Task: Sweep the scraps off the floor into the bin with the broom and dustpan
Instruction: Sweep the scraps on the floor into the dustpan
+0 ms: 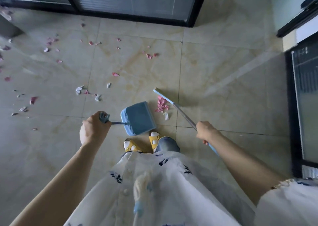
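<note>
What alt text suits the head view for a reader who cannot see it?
A person's left hand holds a blue dustpan by its handle while the right hand grips a broom beside a small pile of pink scraps; other scraps lie scattered over the tiled floor.

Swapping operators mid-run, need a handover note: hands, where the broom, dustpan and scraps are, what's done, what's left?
Left hand grips the dustpan handle; the pan sits low on the floor, no scraps visible in it.
Right hand grips the broom pole; its head is down just beyond a small pink pile beside the pan.
Done: one pile gathered.
Left: push it into the pan, sweep the loose scraps to the left, empty into the bin, which I cannot make out.
</note>
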